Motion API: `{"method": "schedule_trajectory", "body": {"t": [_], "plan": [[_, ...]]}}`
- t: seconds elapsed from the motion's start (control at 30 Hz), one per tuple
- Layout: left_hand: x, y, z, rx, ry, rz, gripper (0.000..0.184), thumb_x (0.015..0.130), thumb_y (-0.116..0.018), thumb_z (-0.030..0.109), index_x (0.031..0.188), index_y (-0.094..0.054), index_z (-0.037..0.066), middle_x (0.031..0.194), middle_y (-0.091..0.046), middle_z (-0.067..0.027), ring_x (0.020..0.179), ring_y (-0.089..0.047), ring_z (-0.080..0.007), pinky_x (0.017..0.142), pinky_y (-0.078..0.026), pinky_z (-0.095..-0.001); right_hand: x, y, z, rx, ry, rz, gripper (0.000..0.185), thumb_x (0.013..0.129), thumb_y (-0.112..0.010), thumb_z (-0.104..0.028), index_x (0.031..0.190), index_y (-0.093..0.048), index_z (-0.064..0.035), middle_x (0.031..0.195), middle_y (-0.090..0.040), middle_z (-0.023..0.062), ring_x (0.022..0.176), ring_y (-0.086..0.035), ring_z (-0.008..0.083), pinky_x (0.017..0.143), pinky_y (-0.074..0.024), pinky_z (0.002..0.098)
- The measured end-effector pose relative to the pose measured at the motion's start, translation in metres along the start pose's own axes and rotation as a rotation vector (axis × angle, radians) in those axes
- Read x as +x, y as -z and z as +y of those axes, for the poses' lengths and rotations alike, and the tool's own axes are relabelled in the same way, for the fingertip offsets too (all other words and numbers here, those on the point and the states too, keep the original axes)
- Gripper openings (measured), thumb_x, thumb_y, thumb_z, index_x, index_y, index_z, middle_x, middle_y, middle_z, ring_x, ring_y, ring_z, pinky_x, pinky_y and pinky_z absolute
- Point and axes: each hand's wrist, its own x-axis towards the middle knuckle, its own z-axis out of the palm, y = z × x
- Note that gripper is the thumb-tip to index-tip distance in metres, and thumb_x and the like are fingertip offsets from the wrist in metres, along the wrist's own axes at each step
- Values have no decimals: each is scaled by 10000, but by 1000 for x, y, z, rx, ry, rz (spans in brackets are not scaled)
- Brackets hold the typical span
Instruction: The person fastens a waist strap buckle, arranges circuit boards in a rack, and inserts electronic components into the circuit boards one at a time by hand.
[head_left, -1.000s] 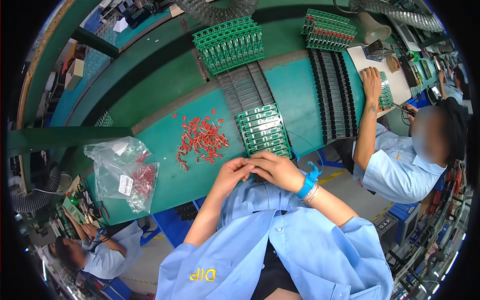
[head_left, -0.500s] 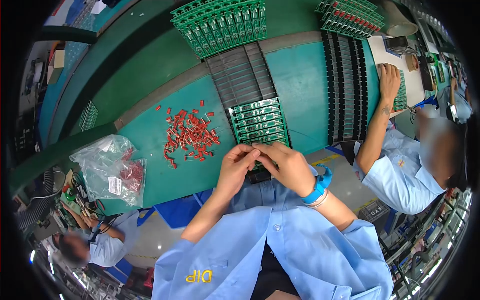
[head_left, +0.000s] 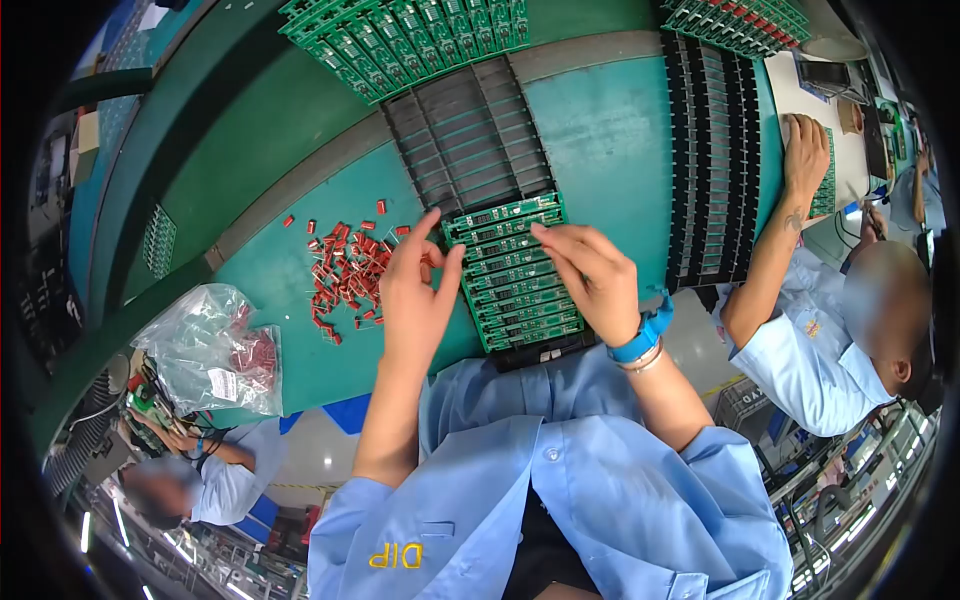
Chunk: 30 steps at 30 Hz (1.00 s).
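My left hand (head_left: pixel 412 295) is at the left edge of a green circuit board panel (head_left: pixel 520 285), its index finger stretched up and its thumb apart. Nothing shows between those fingers. Over the upper right part of the panel, my right hand (head_left: pixel 598 278) has thumb and fingertips pinched together; what they hold, if anything, is too small to make out. The panel is made of several narrow boards in rows and rests in a black slotted carrier (head_left: pixel 470 130). Left of my left hand lies a loose pile of red components with wire leads (head_left: pixel 345 265).
A clear plastic bag with red parts (head_left: pixel 215 350) lies at the left. Stacked green boards (head_left: pixel 410 40) stand at the back. Black slotted racks (head_left: pixel 712 160) are at the right, near a co-worker's hand (head_left: pixel 805 155). Another person (head_left: pixel 225 480) sits at lower left.
My hands were together at the panel's near edge and are now apart, both farther up it. The left hand has opened. More of the panel's rows show. The view has shifted slightly.
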Motion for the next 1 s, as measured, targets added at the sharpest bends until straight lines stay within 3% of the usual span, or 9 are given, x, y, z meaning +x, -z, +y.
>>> {"method": "schedule_trajectory", "body": {"t": [0.07,0.27,0.4,0.6,0.73,0.9,1.0], "plan": [[9,2,-4,246,-45,-10,275,814,-617,33,1088,-604,52,715,-488,31,581,-397,-56,529,-323,-177,4,0,11,-108,76,-1,288,746,-647,16,1014,-673,-86,970,-602,52,796,-577,159,694,-467,261],[15,2,-11,222,-6,-59,259,821,-610,32,1078,-580,47,682,-461,37,554,-379,-53,507,-301,-184,-1,-7,28,-76,35,54,257,758,-634,24,999,-671,-59,1018,-597,62,869,-578,178,754,-468,275],[18,7,-24,-206,164,-148,225,827,-601,25,1049,-562,31,704,-478,24,534,-370,-57,487,-305,-189,-12,-20,25,176,-87,228,240,769,-624,41,995,-661,-29,1051,-593,77,907,-585,198,789,-473,276],[21,24,-30,-671,362,-296,177,839,-599,28,1011,-558,15,723,-490,13,535,-361,-48,482,-300,-175,-20,-27,7,467,-114,268,232,780,-612,53,1000,-651,-10,1073,-592,94,951,-584,209,817,-473,266],[32,40,-21,-947,475,-271,132,853,-607,61,970,-579,5,704,-491,20,555,-371,-38,501,-317,-160,7,-11,-22,461,-185,209,244,791,-607,50,1022,-647,-18,1087,-591,89,869,-582,156,721,-462,214],[66,43,-10,-865,460,-102,148,843,-632,97,933,-560,4,693,-486,12,534,-369,-34,482,-313,-161,68,-20,-6,332,-110,134,246,796,-624,13,1035,-652,-42,1068,-610,48,709,-525,70,566,-375,164],[89,41,-12,-787,389,-19,172,836,-645,123,919,-547,8,688,-487,10,530,-371,-34,477,-310,-162,95,-36,7,402,-70,188,246,791,-628,9,1029,-655,-46,1060,-614,44,717,-530,84,585,-392,177]]}}
